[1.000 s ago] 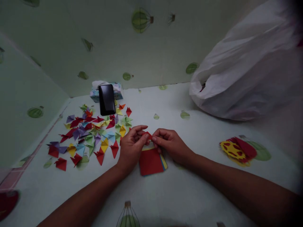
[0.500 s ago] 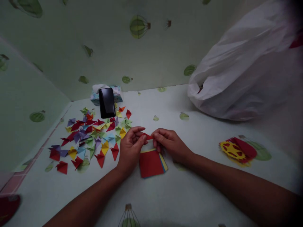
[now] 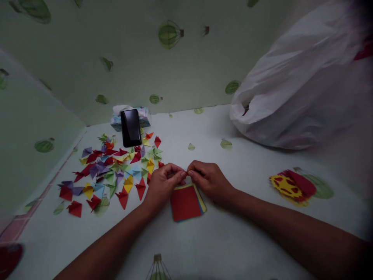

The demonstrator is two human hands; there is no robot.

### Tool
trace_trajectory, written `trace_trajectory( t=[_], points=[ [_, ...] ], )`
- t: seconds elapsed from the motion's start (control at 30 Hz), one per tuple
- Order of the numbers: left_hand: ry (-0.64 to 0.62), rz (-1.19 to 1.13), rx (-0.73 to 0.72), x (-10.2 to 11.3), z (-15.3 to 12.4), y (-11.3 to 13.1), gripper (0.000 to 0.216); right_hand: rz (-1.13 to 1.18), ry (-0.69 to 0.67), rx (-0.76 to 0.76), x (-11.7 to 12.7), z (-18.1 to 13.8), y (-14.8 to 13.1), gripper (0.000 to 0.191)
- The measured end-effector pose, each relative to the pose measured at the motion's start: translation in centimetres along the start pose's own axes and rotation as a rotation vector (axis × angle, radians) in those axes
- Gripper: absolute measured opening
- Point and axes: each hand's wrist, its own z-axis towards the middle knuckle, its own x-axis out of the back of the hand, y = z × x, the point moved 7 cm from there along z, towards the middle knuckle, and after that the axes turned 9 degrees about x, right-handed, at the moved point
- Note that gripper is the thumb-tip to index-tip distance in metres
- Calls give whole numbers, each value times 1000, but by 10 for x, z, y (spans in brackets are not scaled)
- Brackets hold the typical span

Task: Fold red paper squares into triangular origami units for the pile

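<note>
My left hand and my right hand meet fingertip to fingertip just above a small stack of square papers, red on top with yellow and blue edges showing. Both hands are closed in a pinch. The small red paper piece they held a moment ago is now hidden between the fingers. Left of my left hand lies a spread of several folded paper triangles in red, purple, yellow, green and blue.
A black phone leans on a tissue box at the back left. A big white plastic bag fills the back right. A red and yellow print marks the pale cloth at right. Walls close the left and back.
My fingers have closed together over the small red piece, which showed between the hands before and is now covered. The hands sit slightly lower, nearer the paper stack.
</note>
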Motion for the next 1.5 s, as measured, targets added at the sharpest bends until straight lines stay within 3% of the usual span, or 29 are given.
trace_trajectory(
  t=[0.2,0.4,0.6,0.9,1.27,1.5],
  points=[
    [39,-38,0,2,-3,0,21,291,3,-127,-9,-4,15,21],
    [-33,-59,71,-3,1,-9,24,285,51,-160,-5,-4,14,22],
    [-43,20,9,-3,-1,-6,22,412,39,-188,-9,-4,16,21],
    [-59,17,-2,-4,-3,-7,22,270,90,-182,-6,-8,18,21],
    [-63,102,-56,-5,-4,-1,26,379,25,-212,-13,-6,16,24],
    [-15,103,-64,1,-2,-5,29,410,87,-248,-9,-8,19,24]
  ],
)
